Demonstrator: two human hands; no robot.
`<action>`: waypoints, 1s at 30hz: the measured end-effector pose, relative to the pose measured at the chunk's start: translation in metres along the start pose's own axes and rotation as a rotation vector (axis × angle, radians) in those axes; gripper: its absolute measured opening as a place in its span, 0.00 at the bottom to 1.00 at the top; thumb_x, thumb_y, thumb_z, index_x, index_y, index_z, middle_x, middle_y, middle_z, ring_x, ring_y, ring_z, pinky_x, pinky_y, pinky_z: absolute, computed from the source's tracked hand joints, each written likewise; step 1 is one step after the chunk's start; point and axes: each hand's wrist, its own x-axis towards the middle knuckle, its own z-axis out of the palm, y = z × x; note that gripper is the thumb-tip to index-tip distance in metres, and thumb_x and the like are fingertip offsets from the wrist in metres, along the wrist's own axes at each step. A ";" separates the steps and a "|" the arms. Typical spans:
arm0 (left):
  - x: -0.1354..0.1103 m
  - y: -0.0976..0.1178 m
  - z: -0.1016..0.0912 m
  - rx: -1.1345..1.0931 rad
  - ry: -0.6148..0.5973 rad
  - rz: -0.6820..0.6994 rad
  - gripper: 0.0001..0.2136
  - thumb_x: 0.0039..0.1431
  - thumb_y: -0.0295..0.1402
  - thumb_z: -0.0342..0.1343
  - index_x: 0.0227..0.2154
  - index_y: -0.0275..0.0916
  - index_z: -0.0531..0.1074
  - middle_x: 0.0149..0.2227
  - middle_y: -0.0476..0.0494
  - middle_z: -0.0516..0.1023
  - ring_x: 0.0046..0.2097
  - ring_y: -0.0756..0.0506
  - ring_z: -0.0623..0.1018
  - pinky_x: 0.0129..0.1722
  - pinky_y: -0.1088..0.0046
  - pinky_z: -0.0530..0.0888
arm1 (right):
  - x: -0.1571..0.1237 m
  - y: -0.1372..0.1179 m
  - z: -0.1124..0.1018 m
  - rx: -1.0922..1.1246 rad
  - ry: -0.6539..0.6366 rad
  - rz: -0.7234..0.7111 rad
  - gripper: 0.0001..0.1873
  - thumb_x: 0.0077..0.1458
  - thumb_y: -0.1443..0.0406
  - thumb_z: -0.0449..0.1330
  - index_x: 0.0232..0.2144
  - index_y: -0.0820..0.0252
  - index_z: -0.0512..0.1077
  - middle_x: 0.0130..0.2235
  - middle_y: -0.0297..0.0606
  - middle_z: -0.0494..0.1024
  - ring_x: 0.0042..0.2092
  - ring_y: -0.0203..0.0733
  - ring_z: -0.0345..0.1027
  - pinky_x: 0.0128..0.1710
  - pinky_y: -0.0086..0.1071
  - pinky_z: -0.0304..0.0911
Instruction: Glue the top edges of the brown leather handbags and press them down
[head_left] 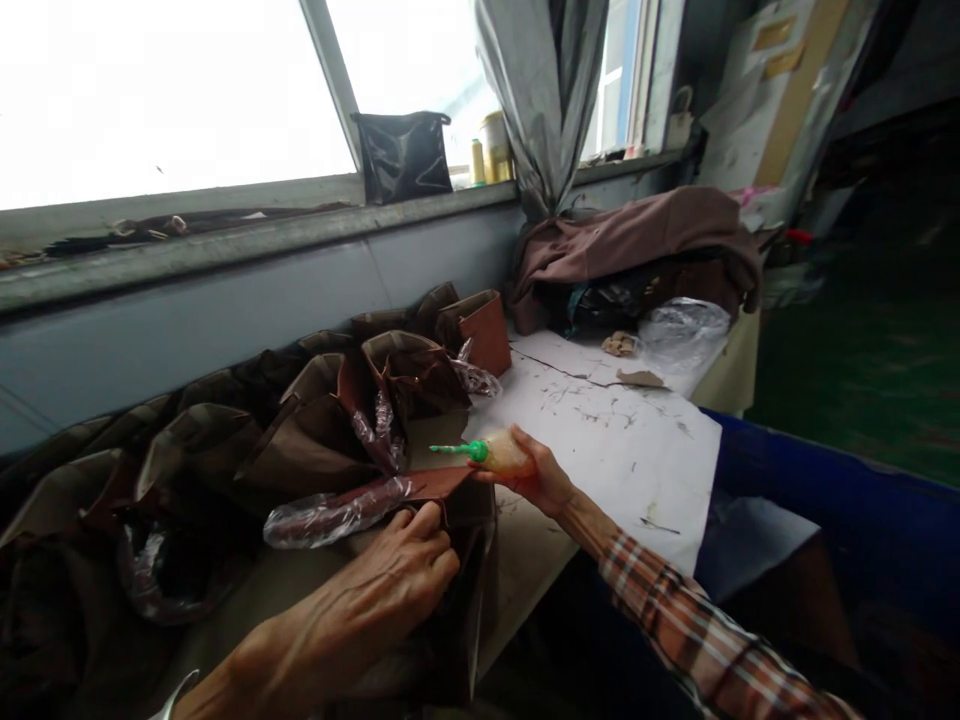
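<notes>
In my right hand [541,478] is a squeeze bottle [506,455] with a long green nozzle, which points left over the work. My left hand [405,575] is closed on the edge of a brown bag [442,484] just below the nozzle. Clear plastic film wraps the bag's handle [337,515], which lies to the left of my fingers. The fingertips of my left hand are partly hidden by the bag's edge. Both hands are close together, with the nozzle tip above the bag and apart from it.
Several brown bags [300,420] with film-wrapped handles stand along the wall at left. A stained white sheet [600,430] covers the table at right. Behind it lie crumpled clear plastic [686,335] and a brown cloth [637,235]. A black pouch [403,158] stands on the window sill.
</notes>
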 end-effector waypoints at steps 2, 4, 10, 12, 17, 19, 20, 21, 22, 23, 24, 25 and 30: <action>0.001 -0.001 0.018 0.023 -0.051 -0.020 0.08 0.69 0.23 0.53 0.36 0.43 0.71 0.37 0.50 0.77 0.45 0.42 0.73 0.45 0.63 0.66 | 0.000 0.003 -0.005 0.008 0.000 0.010 0.21 0.70 0.51 0.59 0.44 0.65 0.77 0.44 0.43 0.84 0.45 0.45 0.80 0.48 0.45 0.76; 0.002 -0.002 0.036 0.089 -0.114 -0.009 0.06 0.67 0.26 0.58 0.34 0.41 0.72 0.34 0.48 0.77 0.44 0.39 0.73 0.43 0.60 0.66 | -0.001 0.006 -0.009 0.019 0.002 0.017 0.20 0.70 0.51 0.60 0.44 0.64 0.77 0.45 0.42 0.83 0.45 0.45 0.80 0.48 0.44 0.76; 0.007 0.001 0.069 0.249 -0.149 0.015 0.04 0.69 0.29 0.58 0.42 0.39 0.77 0.55 0.39 0.80 0.51 0.37 0.77 0.46 0.56 0.73 | 0.000 0.016 -0.022 0.066 0.020 0.024 0.18 0.69 0.53 0.61 0.47 0.63 0.76 0.47 0.42 0.81 0.46 0.45 0.78 0.47 0.44 0.76; 0.011 0.004 0.077 0.287 -0.176 -0.008 0.16 0.68 0.22 0.51 0.55 0.39 0.73 0.65 0.36 0.73 0.53 0.37 0.78 0.48 0.56 0.75 | 0.002 0.020 -0.029 0.079 0.037 0.024 0.18 0.69 0.54 0.62 0.48 0.63 0.76 0.48 0.42 0.81 0.46 0.45 0.78 0.47 0.44 0.76; 0.024 0.009 0.107 0.344 -0.242 0.002 0.30 0.62 0.16 0.45 0.67 0.33 0.64 0.69 0.31 0.68 0.56 0.37 0.80 0.51 0.58 0.78 | 0.011 0.026 -0.043 0.099 0.077 0.029 0.17 0.69 0.55 0.62 0.51 0.62 0.75 0.50 0.42 0.80 0.46 0.45 0.78 0.46 0.43 0.76; 0.026 0.010 0.119 0.384 -0.185 -0.023 0.29 0.63 0.16 0.43 0.67 0.32 0.64 0.69 0.29 0.68 0.57 0.37 0.80 0.52 0.61 0.79 | 0.015 0.028 -0.046 0.101 0.087 0.038 0.18 0.69 0.55 0.62 0.52 0.62 0.75 0.50 0.43 0.80 0.46 0.45 0.78 0.46 0.44 0.76; 0.026 0.011 0.124 0.407 -0.147 -0.043 0.29 0.64 0.16 0.42 0.67 0.31 0.64 0.69 0.28 0.68 0.58 0.37 0.80 0.52 0.62 0.79 | 0.017 0.029 -0.047 0.101 0.092 0.043 0.18 0.69 0.55 0.62 0.52 0.62 0.74 0.51 0.43 0.80 0.46 0.45 0.78 0.46 0.44 0.76; 0.026 0.011 0.128 0.428 -0.113 -0.051 0.28 0.64 0.16 0.43 0.67 0.30 0.64 0.68 0.26 0.68 0.58 0.37 0.80 0.52 0.62 0.79 | 0.019 0.029 -0.048 0.101 0.098 0.047 0.18 0.69 0.56 0.62 0.53 0.62 0.74 0.51 0.43 0.79 0.47 0.45 0.78 0.46 0.44 0.76; 0.026 0.011 0.131 0.443 -0.088 -0.051 0.28 0.64 0.16 0.43 0.66 0.29 0.64 0.68 0.24 0.68 0.57 0.36 0.80 0.51 0.63 0.79 | 0.020 0.030 -0.048 0.101 0.102 0.050 0.18 0.69 0.56 0.62 0.53 0.62 0.74 0.51 0.43 0.79 0.47 0.46 0.77 0.47 0.44 0.76; 0.025 0.012 0.133 0.457 -0.070 -0.044 0.28 0.63 0.16 0.44 0.66 0.27 0.65 0.67 0.22 0.68 0.56 0.36 0.81 0.49 0.63 0.80 | 0.021 0.031 -0.048 0.101 0.105 0.053 0.18 0.69 0.56 0.62 0.53 0.62 0.74 0.52 0.43 0.79 0.47 0.46 0.77 0.47 0.45 0.76; 0.025 0.013 0.134 0.472 -0.057 -0.039 0.28 0.62 0.15 0.44 0.65 0.25 0.65 0.67 0.20 0.68 0.55 0.36 0.82 0.48 0.64 0.80 | 0.022 0.031 -0.049 0.100 0.106 0.056 0.18 0.69 0.56 0.62 0.54 0.62 0.74 0.52 0.43 0.79 0.48 0.46 0.77 0.47 0.45 0.76; 0.025 0.015 0.134 0.490 -0.048 -0.048 0.28 0.61 0.14 0.43 0.65 0.24 0.66 0.67 0.19 0.68 0.54 0.36 0.82 0.47 0.64 0.81 | 0.022 0.032 -0.049 0.100 0.105 0.058 0.18 0.69 0.56 0.62 0.54 0.62 0.74 0.52 0.43 0.79 0.48 0.46 0.77 0.47 0.45 0.76; 0.033 0.022 0.132 0.528 -0.058 -0.154 0.32 0.59 0.12 0.38 0.66 0.29 0.65 0.67 0.20 0.68 0.46 0.40 0.84 0.42 0.65 0.81 | 0.024 0.032 -0.050 0.107 0.084 0.060 0.18 0.69 0.56 0.62 0.54 0.61 0.74 0.52 0.43 0.79 0.48 0.46 0.77 0.47 0.45 0.76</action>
